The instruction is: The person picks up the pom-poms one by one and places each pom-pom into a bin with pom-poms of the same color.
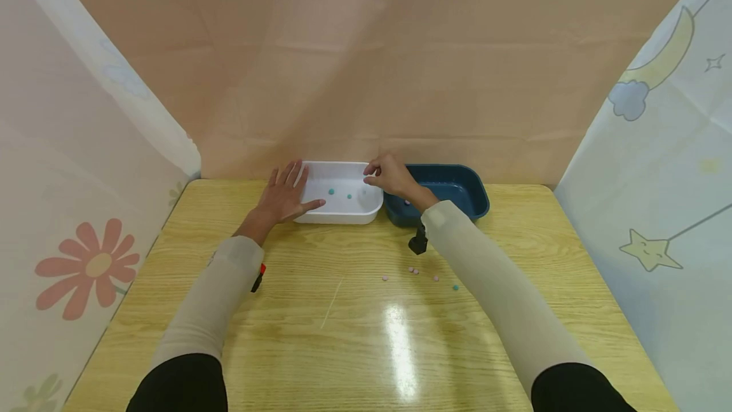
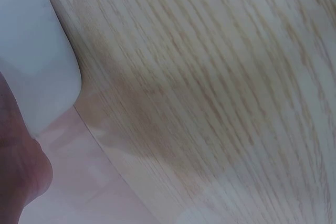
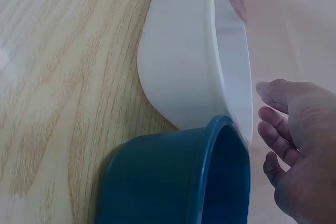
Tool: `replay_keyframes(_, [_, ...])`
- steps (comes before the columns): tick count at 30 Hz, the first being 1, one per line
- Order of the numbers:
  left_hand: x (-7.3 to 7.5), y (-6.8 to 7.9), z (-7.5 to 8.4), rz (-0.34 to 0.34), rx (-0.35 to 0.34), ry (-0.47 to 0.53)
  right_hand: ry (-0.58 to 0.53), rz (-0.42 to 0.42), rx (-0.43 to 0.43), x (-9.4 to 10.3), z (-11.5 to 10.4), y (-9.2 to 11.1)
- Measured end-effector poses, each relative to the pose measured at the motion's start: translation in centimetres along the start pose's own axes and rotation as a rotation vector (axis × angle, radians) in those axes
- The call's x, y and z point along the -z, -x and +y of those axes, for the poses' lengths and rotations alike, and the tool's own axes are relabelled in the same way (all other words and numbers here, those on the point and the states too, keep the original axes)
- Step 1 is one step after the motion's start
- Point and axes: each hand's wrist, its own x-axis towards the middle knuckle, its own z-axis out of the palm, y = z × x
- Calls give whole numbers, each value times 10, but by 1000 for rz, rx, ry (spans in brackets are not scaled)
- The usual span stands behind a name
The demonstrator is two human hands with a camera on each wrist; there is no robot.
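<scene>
My left hand lies with fingers spread over the left end of a white plastic tray; its thumb reaches across the front rim. Two small turquoise balls sit inside that tray. Above the tray's right end hangs my right hand, fingers loosely bent. In the right wrist view, thumb and fingers are apart, with nothing visible between them. A dark blue tray stands against the white one, under my right wrist. One pale pink ball shows in it.
Several pink balls and one turquoise ball lie on the wooden table before the trays. A tan backdrop rises right behind the trays. Patterned panels flank the table.
</scene>
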Motion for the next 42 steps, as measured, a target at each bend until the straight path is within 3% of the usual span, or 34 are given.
replay_keyframes(13, [-1,0,0,0,-2,22,-10,6,1,11,4,9])
replay_keyframes(23, [-1,1,1,10,-5,34,-39,-49,-23,26,2,21])
replay_keyframes(42, [1,1,0,15,-14,-9,-37,-55,38,34,1,35])
